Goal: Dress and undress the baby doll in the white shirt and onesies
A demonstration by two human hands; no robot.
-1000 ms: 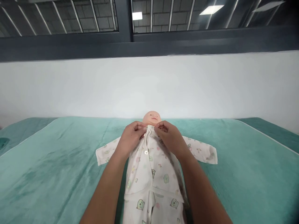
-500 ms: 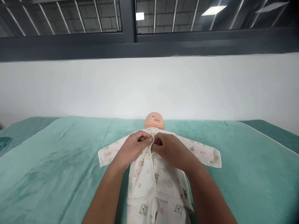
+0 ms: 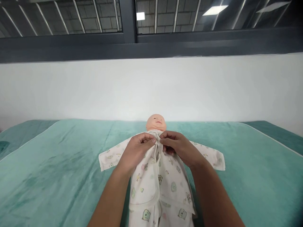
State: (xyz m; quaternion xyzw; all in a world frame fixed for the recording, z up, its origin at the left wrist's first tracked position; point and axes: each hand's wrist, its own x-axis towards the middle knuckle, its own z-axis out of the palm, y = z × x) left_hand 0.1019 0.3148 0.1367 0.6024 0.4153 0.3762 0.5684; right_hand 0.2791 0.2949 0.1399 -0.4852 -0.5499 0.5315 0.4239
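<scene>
A baby doll (image 3: 156, 122) lies on its back, its head toward the wall. It wears a white baby jacket (image 3: 144, 179) printed with small bears, both sleeves spread sideways. My left hand (image 3: 140, 148) pinches one front edge of the jacket just below the doll's neck. Opposite it, my right hand (image 3: 177, 145) pinches the other front edge, fingertips close to the left ones. Between the hands the front edges are lifted a little, with a fold running down the middle. Printed white trousers (image 3: 172, 219) show under the jacket's hem. Any fastener at my fingertips is too small to make out.
A green plush blanket (image 3: 71, 164) covers the surface under the doll. Behind it rises a white wall (image 3: 151, 88), with a dark-framed window (image 3: 129, 22) and metal bars above.
My right hand has turned and shifted slightly right, its fingertips now pinching the jacket's edge. The jacket front is lifted more between the hands. My left hand has moved slightly right.
</scene>
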